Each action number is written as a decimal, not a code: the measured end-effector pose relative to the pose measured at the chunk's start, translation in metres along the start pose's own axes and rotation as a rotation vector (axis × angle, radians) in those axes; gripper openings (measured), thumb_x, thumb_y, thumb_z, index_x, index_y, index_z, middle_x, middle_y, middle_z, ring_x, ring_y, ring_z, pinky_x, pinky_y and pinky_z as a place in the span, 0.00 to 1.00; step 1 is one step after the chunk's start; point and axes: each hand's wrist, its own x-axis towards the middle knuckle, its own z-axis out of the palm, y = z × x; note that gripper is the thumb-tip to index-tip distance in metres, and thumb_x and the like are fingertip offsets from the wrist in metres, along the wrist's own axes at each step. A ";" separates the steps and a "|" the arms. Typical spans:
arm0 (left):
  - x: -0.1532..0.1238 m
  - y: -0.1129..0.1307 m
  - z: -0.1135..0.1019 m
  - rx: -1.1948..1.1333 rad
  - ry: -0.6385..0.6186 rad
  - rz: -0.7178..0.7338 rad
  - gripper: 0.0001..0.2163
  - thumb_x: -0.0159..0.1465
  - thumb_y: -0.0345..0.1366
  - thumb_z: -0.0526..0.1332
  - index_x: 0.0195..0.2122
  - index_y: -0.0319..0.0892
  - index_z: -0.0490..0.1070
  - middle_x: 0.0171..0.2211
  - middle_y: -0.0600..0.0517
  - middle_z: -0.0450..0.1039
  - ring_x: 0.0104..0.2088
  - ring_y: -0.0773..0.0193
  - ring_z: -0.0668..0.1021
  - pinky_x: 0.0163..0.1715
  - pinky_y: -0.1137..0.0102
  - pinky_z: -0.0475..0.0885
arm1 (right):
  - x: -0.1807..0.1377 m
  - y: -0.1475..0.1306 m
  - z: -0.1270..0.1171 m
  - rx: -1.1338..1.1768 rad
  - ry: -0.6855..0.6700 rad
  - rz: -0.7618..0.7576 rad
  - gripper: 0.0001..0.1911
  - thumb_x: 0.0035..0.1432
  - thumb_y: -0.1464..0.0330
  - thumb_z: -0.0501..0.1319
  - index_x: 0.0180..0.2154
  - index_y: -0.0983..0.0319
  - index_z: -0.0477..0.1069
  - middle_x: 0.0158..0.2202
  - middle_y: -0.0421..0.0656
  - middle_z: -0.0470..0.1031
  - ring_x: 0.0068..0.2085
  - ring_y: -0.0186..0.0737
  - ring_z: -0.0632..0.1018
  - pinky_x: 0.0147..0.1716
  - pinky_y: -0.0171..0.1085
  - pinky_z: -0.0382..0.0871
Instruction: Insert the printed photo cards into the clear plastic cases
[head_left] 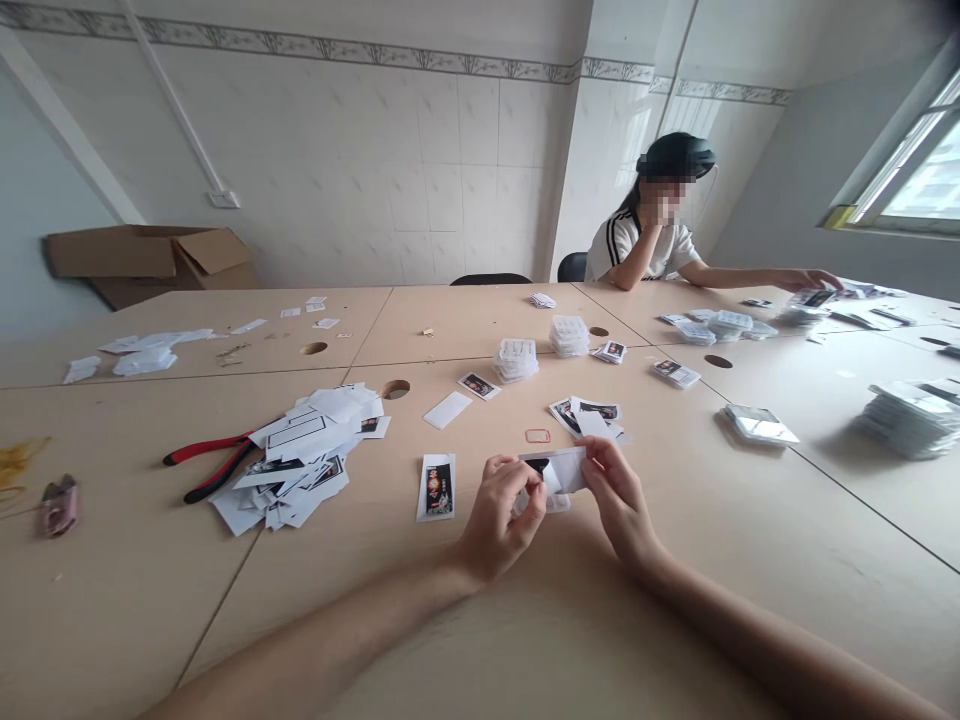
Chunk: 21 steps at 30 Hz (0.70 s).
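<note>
Two hands hold a white paper slip [559, 470] with a dark printed picture just off the worktop [352, 590], the left hand [499, 522] and right hand [619, 497] each pinching an end. A loose heap of printed slips [300, 465] beside red-handled pliers [214, 465] looks unsorted, while stacks of clear packets [568, 336] farther off look finished. No lettering is legible from here.

No words you can read, the print on your held card [553, 470] too small, same for the loose card [436, 488] beside your left hand [499, 522], the cards [478, 386] farther up the table [337, 590], only dark pictures showing
</note>
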 end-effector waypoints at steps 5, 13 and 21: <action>-0.001 0.001 -0.001 -0.016 0.029 0.004 0.07 0.60 0.31 0.48 0.24 0.42 0.55 0.23 0.55 0.61 0.29 0.68 0.66 0.40 0.69 0.60 | 0.004 0.000 -0.002 0.039 0.021 0.010 0.08 0.55 0.65 0.50 0.37 0.59 0.62 0.29 0.40 0.62 0.29 0.34 0.64 0.27 0.33 0.60; -0.003 -0.001 -0.001 -0.036 0.065 -0.006 0.07 0.59 0.31 0.48 0.24 0.42 0.57 0.23 0.55 0.62 0.30 0.67 0.66 0.37 0.70 0.61 | 0.020 0.013 -0.012 0.039 0.126 -0.003 0.11 0.52 0.65 0.52 0.38 0.60 0.66 0.32 0.41 0.65 0.31 0.35 0.65 0.29 0.35 0.59; -0.004 0.000 -0.002 -0.040 0.061 -0.022 0.08 0.59 0.32 0.48 0.23 0.42 0.56 0.22 0.55 0.61 0.28 0.67 0.65 0.37 0.70 0.61 | 0.035 0.016 -0.026 0.071 0.229 0.011 0.12 0.51 0.65 0.52 0.38 0.61 0.67 0.31 0.41 0.65 0.30 0.34 0.65 0.28 0.33 0.60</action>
